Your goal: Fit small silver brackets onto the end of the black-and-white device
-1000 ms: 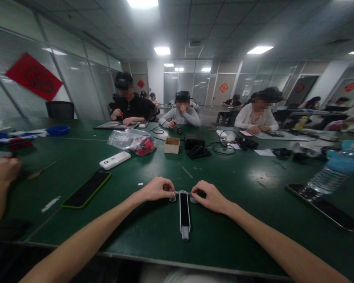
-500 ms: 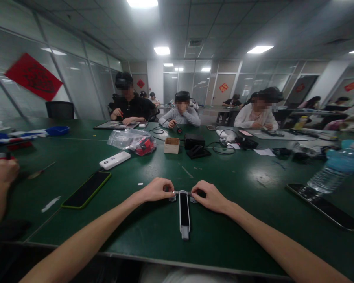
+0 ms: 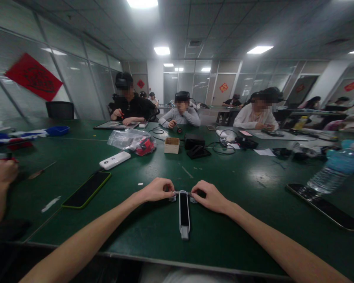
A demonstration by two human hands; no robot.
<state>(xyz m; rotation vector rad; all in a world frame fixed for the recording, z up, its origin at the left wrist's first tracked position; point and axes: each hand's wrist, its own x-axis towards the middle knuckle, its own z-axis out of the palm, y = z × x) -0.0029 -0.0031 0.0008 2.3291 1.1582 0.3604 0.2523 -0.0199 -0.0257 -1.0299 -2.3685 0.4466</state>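
A slim device (image 3: 184,214) with a black face, a pale frame and a grey lower end lies on the green table, pointing toward me. Small metal parts stick out on both sides of its far end. My left hand (image 3: 159,189) pinches the small metal part (image 3: 173,197) on the left side, thumb and fingertips together. On the right side, my right hand (image 3: 208,195) pinches the matching small metal part (image 3: 193,199). Fine details of both parts are too small to make out.
Left of my arms lie a green-edged phone (image 3: 87,190) and a white device (image 3: 115,160). Beyond are a bagged red item (image 3: 144,145), a small wooden box (image 3: 171,145) and a black box (image 3: 194,140). At right, a bottle (image 3: 332,171) stands by a phone (image 3: 324,206). Another person's hand (image 3: 2,171) is far left.
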